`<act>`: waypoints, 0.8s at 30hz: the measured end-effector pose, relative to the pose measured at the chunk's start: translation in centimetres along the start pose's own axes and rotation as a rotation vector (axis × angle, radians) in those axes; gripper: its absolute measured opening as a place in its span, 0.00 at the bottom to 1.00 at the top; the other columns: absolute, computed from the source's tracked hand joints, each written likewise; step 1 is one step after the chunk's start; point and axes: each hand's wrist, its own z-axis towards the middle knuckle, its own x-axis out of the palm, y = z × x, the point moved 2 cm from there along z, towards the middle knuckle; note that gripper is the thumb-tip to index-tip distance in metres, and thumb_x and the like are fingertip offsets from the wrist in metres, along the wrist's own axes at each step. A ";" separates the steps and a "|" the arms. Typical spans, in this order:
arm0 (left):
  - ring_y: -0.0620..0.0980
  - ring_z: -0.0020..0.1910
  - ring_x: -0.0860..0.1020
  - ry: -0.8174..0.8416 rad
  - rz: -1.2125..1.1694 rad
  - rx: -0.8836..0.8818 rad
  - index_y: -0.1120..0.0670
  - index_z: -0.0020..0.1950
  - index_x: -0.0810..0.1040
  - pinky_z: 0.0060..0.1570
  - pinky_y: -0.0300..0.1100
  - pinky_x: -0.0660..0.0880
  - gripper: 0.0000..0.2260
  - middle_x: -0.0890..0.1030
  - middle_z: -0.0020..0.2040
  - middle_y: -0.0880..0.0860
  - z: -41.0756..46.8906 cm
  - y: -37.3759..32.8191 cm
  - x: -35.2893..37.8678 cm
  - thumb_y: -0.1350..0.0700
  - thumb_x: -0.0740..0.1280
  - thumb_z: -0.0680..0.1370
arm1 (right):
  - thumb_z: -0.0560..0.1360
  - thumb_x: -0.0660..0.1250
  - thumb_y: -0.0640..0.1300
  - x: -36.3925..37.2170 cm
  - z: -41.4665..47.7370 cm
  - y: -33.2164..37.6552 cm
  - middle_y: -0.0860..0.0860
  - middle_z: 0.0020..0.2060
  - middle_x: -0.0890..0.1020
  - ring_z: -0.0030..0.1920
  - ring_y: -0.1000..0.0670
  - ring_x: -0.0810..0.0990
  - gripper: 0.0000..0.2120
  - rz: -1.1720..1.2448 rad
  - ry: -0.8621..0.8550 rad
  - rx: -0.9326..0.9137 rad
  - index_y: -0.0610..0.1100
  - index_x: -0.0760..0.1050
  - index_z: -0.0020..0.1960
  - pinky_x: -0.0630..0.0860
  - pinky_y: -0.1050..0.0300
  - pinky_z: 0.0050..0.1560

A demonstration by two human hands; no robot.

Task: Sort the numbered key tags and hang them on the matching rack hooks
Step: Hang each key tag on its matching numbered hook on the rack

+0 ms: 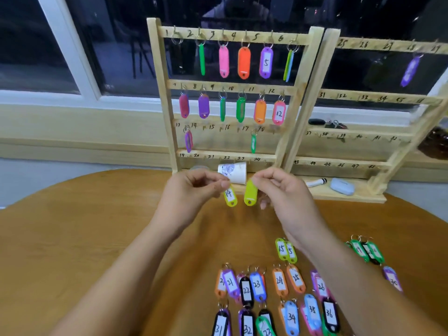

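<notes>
glossy plastic key tags (246,289) with paper labels; pale raw-wood rack (225,83); smooth wood-grain table (97,226).

The plain lime tag (250,194) hides its number, probably facing away.

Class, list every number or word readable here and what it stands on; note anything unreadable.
"14": yellow tag in left hand.
"5": purple tag, left rack.
"12": pink tag, same rack.
"1" to "24": left rack's bars.
"15": lime tag on the table.
"36": black tag there.
Unreadable: paper cup print.
No text shows: yellow-green tag in right hand.
</notes>
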 end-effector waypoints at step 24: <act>0.42 0.41 0.83 -0.310 0.492 0.221 0.44 0.47 0.88 0.44 0.42 0.79 0.02 0.86 0.40 0.43 10.6 -3.8 -4.9 0.47 0.77 0.77 | 0.76 0.70 0.44 7.6 11.1 5.1 0.59 0.37 0.83 0.39 0.53 0.80 0.06 -0.602 -0.123 -0.465 0.53 0.85 0.48 0.80 0.51 0.46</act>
